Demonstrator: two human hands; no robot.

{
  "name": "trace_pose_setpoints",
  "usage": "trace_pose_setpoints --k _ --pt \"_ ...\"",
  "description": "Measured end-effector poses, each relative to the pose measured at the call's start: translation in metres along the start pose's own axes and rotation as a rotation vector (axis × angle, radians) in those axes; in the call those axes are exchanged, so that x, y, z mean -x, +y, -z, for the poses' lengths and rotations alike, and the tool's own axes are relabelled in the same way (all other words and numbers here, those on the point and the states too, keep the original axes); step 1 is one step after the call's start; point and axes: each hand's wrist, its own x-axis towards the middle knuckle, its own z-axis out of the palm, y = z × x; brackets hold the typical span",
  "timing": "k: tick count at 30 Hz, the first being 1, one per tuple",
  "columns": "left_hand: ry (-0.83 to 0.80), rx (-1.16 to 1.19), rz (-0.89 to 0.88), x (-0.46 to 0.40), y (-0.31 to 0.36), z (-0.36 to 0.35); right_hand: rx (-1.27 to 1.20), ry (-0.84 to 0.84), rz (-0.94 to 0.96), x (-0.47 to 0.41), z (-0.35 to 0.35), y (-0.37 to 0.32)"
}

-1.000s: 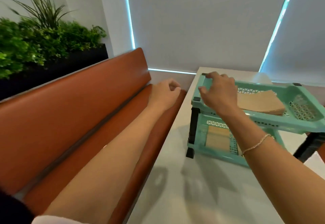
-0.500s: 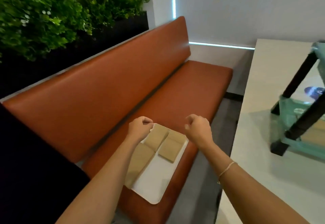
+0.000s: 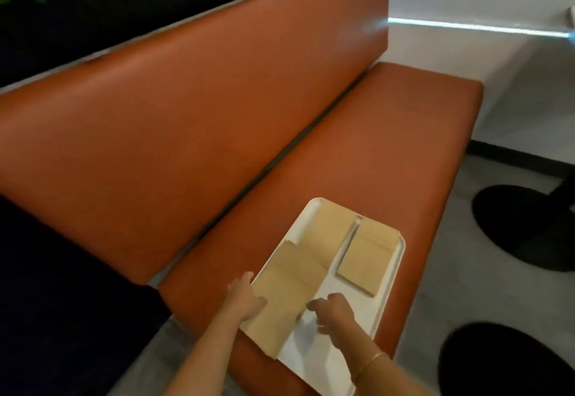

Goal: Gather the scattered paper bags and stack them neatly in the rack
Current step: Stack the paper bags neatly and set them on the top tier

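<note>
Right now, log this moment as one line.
stage: gathering | left hand: on nearest paper bag | right hand: at bag's right edge | tray: on bench seat | rack: out of view

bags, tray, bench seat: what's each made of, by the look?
Paper bags: brown kraft paper, matte, with flat fold creases. Tray: white, smooth, rounded corners and a raised rim; probably plastic, can't confirm. Bench seat: orange-brown leather or vinyl, a soft sheen on a padded surface.
</note>
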Motion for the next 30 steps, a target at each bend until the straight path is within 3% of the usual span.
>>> trace_pose_setpoints --k 8,14,19,23,30 --pt "0.039 -0.14 -0.024 -0.036 -0.021 -0.028 -0.304 -0.019 -0.117 -0.037 -0.044 0.022" --pt "0.087 -0.164 -0.037 -0.042 -0.025 -0.039 -0.273 -0.055 -0.159 -0.032 -0.066 0.012" --pt "0.044 -0.077 -0.009 -0.033 -0.02 -0.026 -0.269 -0.033 -0.076 -0.02 -0.067 0.01" --pt "0.093 -0.03 -0.056 -0.01 0.004 0.001 -0.063 -0.024 0.13 0.007 -0.051 -0.007" --pt "0.256 -0.093 -0.417 0.063 0.091 0.071 0.65 0.054 0.586 0.09 0.03 -0.069"
